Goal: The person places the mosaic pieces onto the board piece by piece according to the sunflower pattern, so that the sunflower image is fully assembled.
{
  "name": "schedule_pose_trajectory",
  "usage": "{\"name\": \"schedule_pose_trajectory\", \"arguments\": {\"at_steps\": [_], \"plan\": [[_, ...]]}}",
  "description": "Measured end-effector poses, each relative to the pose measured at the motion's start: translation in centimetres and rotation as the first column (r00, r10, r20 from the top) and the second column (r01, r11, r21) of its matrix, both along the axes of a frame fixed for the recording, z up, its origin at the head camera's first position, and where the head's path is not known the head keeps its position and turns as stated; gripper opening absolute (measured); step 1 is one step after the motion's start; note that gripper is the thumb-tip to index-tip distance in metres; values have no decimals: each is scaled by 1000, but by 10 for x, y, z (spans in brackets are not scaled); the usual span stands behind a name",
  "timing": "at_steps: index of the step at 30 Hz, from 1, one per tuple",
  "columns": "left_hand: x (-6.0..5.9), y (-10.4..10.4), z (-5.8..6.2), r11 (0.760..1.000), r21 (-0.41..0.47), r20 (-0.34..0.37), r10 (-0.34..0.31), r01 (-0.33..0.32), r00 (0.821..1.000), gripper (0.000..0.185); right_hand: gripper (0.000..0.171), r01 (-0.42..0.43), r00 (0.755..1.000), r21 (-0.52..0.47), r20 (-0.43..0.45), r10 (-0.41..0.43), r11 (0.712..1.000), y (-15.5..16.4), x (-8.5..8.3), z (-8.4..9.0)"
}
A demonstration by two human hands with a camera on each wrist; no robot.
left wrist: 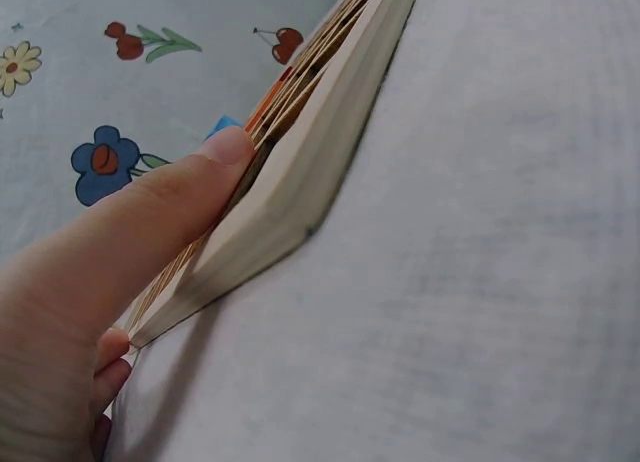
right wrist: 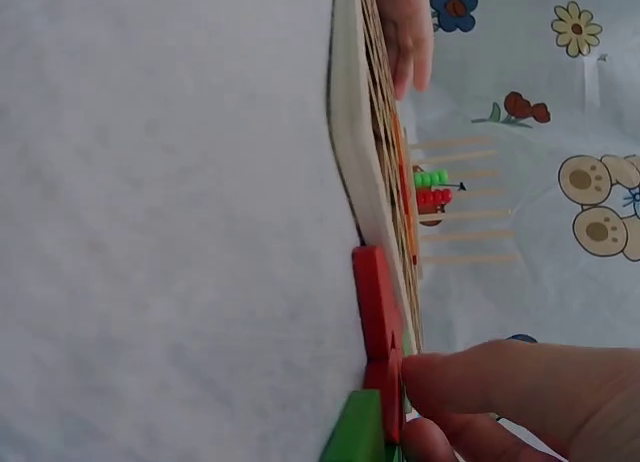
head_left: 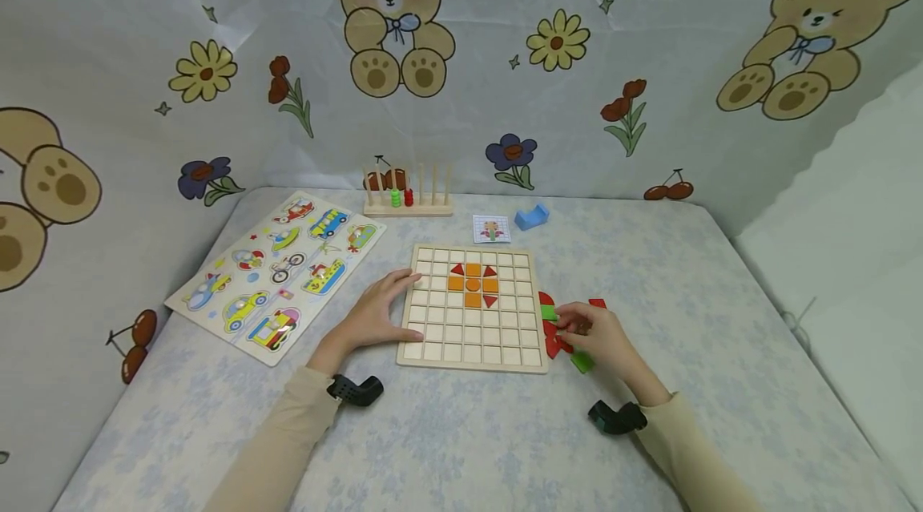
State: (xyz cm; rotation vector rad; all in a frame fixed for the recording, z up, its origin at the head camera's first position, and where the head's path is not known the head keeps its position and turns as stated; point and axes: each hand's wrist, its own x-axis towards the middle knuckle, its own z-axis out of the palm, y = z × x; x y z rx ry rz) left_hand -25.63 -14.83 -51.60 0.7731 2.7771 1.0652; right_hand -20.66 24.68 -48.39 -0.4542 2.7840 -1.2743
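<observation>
The red pieces (right wrist: 376,300) lay just right of the wooden grid board (head_left: 452,333), by the right hand (head_left: 597,336), fingers bent, grip impossible to tell; the left hand (head_left: 372,312), spread, touched the board's left edge.

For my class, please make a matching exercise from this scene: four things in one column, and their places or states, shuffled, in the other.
Column one
1. Vehicle puzzle board
2. Peg stand
3. Blue block
4. Left hand

Column two
A. Carries green beads and red beads
B. Touches the left side of the gridded board
C. Lies flat, nearest the table's left edge
D. Just right of the small picture card

Pairs: 1-C, 2-A, 3-D, 4-B
</observation>
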Motion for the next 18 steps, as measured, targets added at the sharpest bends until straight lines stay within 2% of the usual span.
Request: {"name": "schedule_pose_trajectory", "arguments": {"at_steps": [5,12,17,18], "plan": [[0,1,0,1000,-1,13,9,-9,1000,105,34,-22,1000,4,4,22,1000,4,6,-5],[-1,0,0,1000,-7,19,7,-7,1000,104,31,43,997,-31,-65,-45,999,7,9,-10],[-1,1,0,1000,-7,24,9,-9,1000,104,32,-28,996,-33,-87,25,999,1,11,-11],[0,1,0,1000,-8,25,10,-10,1000,104,32,-45,996,-28,-81,43,999,-2,13,-6]]}}
